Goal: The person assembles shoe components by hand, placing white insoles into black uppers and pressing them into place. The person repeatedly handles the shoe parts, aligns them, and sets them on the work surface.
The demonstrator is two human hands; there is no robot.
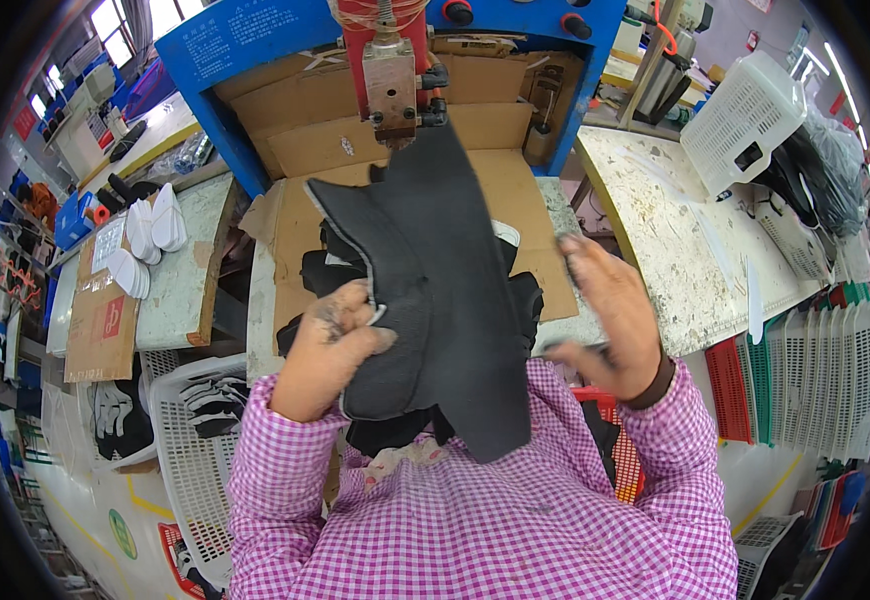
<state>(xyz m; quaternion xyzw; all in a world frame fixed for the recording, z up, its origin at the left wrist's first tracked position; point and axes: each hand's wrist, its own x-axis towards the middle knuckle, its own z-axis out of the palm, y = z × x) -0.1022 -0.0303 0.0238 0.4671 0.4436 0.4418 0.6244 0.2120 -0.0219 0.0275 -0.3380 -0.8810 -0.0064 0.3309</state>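
Note:
My left hand [333, 348] is closed on the left edge of a large black fabric piece [455, 290], thumb on top. The piece has a curved left side with a pale trimmed edge, and it tilts from the machine head down toward my lap. Its upper end overlaps the metal press head [392, 90]; whether they touch I cannot tell. To the right, my right hand [613, 325] is apart from the piece, thumb and fingers spread, slightly blurred. More black pieces [525, 300] lie beneath on the cardboard-lined worktop [545, 240], partly hidden.
A blue machine frame [215, 50] surrounds the worktop. White basket [195, 450] at left holds black pieces; a red basket [627, 450] is by my right arm. White insole-shaped pieces [167, 218] lie on the left table. On the right bench [655, 230] stands a white crate [745, 120].

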